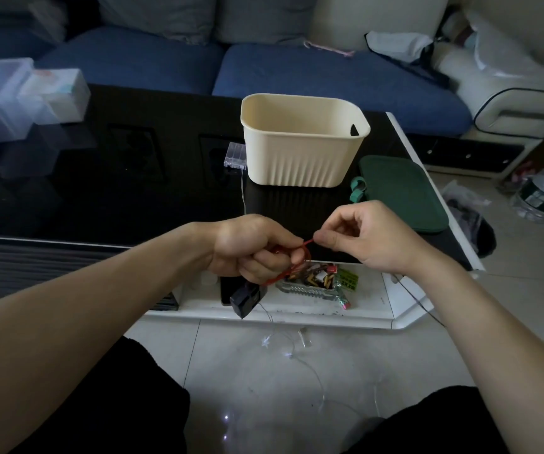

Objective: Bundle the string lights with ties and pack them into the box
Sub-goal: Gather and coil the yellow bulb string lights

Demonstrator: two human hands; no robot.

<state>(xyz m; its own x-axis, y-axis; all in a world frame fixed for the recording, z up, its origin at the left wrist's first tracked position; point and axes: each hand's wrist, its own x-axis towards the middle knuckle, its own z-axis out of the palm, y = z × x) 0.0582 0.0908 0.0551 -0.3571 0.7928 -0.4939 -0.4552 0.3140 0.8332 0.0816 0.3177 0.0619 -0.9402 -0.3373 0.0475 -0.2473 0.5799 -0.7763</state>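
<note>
Your red tie point(292, 260) is a thin strand, looped and drawn taut in the air just in front of the table edge. The string lights point(292, 350) are fine wire with small clear star bulbs, trailing loose over the pale floor tiles below, a few glowing white, with a black battery pack point(247, 299) hanging above them. The box point(303, 155), cream with ribbed sides and a handle slot, stands upright and open on the black tabletop, and a clear battery case point(236, 155) with its own thin wire lies just beside its left wall.

Blue sofa point(297, 70) behind black table point(100, 191), tiled floor point(247, 371).

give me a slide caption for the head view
Both hands pull a thin red tie before the ribbed cream plastic box.
</note>
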